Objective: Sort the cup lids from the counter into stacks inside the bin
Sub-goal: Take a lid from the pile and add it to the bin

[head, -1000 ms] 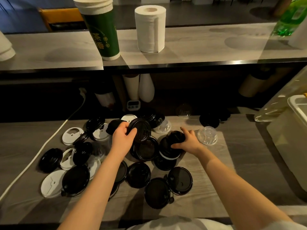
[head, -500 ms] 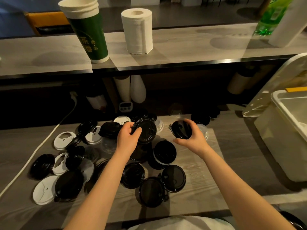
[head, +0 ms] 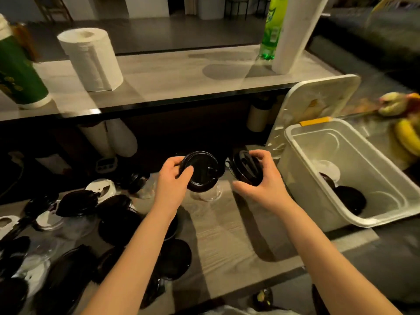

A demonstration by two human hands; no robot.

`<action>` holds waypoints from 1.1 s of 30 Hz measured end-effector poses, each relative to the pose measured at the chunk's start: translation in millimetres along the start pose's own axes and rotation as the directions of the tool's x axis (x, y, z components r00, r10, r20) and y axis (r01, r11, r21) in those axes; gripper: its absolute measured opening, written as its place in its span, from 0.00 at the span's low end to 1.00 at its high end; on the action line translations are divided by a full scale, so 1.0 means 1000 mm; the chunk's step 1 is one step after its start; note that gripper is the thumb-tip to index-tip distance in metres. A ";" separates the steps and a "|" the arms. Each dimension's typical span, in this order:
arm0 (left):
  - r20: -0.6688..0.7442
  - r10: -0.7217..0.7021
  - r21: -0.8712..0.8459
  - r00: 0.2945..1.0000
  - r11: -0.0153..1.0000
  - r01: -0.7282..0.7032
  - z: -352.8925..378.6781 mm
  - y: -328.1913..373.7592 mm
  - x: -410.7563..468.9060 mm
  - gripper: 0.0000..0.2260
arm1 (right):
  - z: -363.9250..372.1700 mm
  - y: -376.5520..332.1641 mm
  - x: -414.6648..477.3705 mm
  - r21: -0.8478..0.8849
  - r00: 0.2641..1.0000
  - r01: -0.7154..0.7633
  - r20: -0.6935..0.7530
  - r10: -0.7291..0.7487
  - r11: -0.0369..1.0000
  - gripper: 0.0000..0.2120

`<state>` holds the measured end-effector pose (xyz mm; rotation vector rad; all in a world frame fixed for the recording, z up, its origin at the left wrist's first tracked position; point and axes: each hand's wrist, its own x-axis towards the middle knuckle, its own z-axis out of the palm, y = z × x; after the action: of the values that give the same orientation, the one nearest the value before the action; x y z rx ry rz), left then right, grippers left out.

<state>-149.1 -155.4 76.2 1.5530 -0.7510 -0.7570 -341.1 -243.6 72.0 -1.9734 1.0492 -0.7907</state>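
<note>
Two black lids are up off the counter [head: 227, 235], one per hand. Left hand [head: 172, 186] grips the flat black lid [head: 202, 172] at its left rim, thumb across the top face, fingers curled round the far edge; lid tilted toward the camera. Right hand [head: 261, 185] pinches the second black lid [head: 244, 170], fingers arched over its far rim, thumb under the near edge; lid tilted. The lids are close, not touching.

The second lid is just left of the bin [head: 302, 183], still outside it. Bin is open at the counter's right end, its cover [head: 318, 98] leaning behind. Inside: dark lids [head: 351, 198] on the floor, a white lid [head: 328, 170] behind; stack count, cannot tell.

Clear dome lid [head: 208, 194] on the counter below the left hand's lid. Loose black and white lids [head: 77, 202] scattered left of the left forearm. Upper shelf: paper towel roll [head: 91, 60], green bottle [head: 271, 30]. Bananas [head: 406, 137] right of the bin.
</note>
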 end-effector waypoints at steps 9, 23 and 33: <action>0.027 -0.010 0.078 1.000 0.997 0.008 0.129 0.017 -0.004 0.10 | -0.130 0.067 0.017 0.049 0.997 0.008 -0.075 -0.004 0.999 0.26; -0.053 -0.055 0.043 0.997 0.997 0.057 0.252 0.022 -0.006 0.08 | -0.237 0.167 0.048 -0.288 0.981 -0.090 0.140 0.134 0.953 0.25; -0.031 -0.062 0.106 0.998 0.992 0.065 0.282 0.017 -0.009 0.06 | -0.266 0.185 0.024 -0.674 0.805 0.242 0.541 0.242 0.698 0.24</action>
<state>-384.1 -311.8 65.9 1.6875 -0.7350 -0.7510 -612.6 -422.0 61.5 -2.6118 1.0273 0.3781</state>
